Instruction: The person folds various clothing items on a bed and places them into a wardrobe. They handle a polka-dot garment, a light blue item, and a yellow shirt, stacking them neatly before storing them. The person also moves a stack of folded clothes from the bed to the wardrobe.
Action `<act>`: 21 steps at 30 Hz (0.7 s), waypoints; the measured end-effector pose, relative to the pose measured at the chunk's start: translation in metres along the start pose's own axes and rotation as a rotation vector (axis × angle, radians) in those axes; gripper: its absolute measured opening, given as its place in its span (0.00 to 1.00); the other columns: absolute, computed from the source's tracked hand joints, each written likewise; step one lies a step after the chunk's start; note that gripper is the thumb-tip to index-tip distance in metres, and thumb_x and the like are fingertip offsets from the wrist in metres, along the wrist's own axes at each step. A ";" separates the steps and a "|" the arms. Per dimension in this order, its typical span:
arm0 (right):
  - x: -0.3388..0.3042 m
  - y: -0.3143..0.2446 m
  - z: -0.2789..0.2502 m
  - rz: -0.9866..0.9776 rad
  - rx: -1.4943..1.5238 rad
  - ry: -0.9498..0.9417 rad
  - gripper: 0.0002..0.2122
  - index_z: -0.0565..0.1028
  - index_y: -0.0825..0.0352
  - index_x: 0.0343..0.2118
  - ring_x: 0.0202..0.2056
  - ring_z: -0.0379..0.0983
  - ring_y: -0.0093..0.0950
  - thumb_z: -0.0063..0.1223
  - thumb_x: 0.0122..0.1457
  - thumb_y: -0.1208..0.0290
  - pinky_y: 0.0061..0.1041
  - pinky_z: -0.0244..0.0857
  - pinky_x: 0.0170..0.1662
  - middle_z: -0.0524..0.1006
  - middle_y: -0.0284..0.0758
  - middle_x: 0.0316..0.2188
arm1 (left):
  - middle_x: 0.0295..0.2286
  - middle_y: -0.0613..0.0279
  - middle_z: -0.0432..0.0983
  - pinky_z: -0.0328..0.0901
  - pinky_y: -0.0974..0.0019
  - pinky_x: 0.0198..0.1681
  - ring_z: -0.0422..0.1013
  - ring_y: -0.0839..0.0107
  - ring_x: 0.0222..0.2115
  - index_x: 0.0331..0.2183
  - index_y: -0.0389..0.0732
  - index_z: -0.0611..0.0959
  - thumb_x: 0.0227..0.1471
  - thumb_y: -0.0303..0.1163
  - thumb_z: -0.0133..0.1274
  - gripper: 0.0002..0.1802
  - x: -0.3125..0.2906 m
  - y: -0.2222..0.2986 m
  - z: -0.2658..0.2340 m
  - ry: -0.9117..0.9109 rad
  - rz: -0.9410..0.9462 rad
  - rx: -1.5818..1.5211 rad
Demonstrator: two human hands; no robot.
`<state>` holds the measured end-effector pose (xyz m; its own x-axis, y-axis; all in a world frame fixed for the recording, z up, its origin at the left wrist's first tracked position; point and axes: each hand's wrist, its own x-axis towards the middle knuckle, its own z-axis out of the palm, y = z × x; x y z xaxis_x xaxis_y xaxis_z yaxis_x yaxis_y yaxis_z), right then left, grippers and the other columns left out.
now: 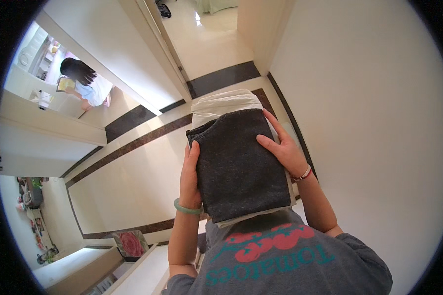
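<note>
A stack of folded clothes is held up in front of my chest between both hands. On top lies a folded dark grey garment, and beneath it a white folded cloth shows along the far edge. My left hand presses against the left side, thumb on the dark fabric, its fingers mostly hidden under the stack. At the right side my right hand grips the edge, thumb resting on top and index finger along the side. A green bangle circles my left wrist; a red and white band is on the right.
Tiled hallway floor with dark borders stretches left. A white wall stands close on the right. One doorway opens ahead; through another at the upper left, a person sits holding a book or tablet. A flower-patterned mat lies at lower left.
</note>
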<state>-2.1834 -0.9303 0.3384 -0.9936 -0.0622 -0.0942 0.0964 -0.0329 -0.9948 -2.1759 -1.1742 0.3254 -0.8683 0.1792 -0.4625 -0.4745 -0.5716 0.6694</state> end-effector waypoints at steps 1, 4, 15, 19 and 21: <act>0.029 -0.002 0.004 -0.010 0.018 -0.014 0.34 0.57 0.64 0.65 0.59 0.60 0.28 0.59 0.58 0.65 0.26 0.54 0.61 0.64 0.41 0.61 | 0.47 0.60 0.69 0.63 0.67 0.51 0.67 0.71 0.46 0.57 0.41 0.66 0.62 0.49 0.46 0.29 0.021 0.016 -0.001 0.002 0.010 -0.006; 0.109 -0.018 0.011 0.002 0.042 -0.016 0.34 0.57 0.64 0.65 0.58 0.61 0.28 0.59 0.58 0.65 0.26 0.54 0.61 0.64 0.40 0.60 | 0.47 0.59 0.70 0.65 0.67 0.49 0.68 0.69 0.46 0.56 0.40 0.68 0.62 0.49 0.47 0.29 0.090 0.065 0.005 0.014 0.047 0.001; 0.351 -0.065 -0.040 -0.039 0.040 0.301 0.33 0.59 0.61 0.65 0.58 0.63 0.28 0.59 0.57 0.64 0.26 0.55 0.61 0.66 0.40 0.60 | 0.45 0.58 0.75 0.68 0.66 0.48 0.72 0.68 0.44 0.54 0.39 0.71 0.63 0.51 0.43 0.28 0.363 0.205 0.104 -0.189 -0.099 0.083; 0.423 -0.061 -0.070 -0.074 0.049 0.356 0.34 0.59 0.61 0.65 0.58 0.63 0.28 0.60 0.56 0.65 0.26 0.55 0.60 0.66 0.40 0.59 | 0.46 0.57 0.75 0.67 0.61 0.52 0.72 0.63 0.46 0.53 0.39 0.72 0.65 0.52 0.36 0.29 0.448 0.223 0.119 -0.333 -0.180 -0.154; 0.477 -0.071 -0.092 -0.082 0.060 0.338 0.34 0.59 0.62 0.65 0.57 0.63 0.28 0.61 0.56 0.66 0.26 0.56 0.60 0.66 0.40 0.59 | 0.45 0.55 0.76 0.67 0.58 0.53 0.72 0.60 0.47 0.51 0.38 0.74 0.65 0.52 0.35 0.29 0.497 0.235 0.135 -0.219 -0.229 -0.258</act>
<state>-2.6692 -0.8660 0.3605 -0.9604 0.2768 -0.0316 0.0089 -0.0829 -0.9965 -2.7381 -1.1112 0.3311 -0.7677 0.4757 -0.4293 -0.6317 -0.6742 0.3827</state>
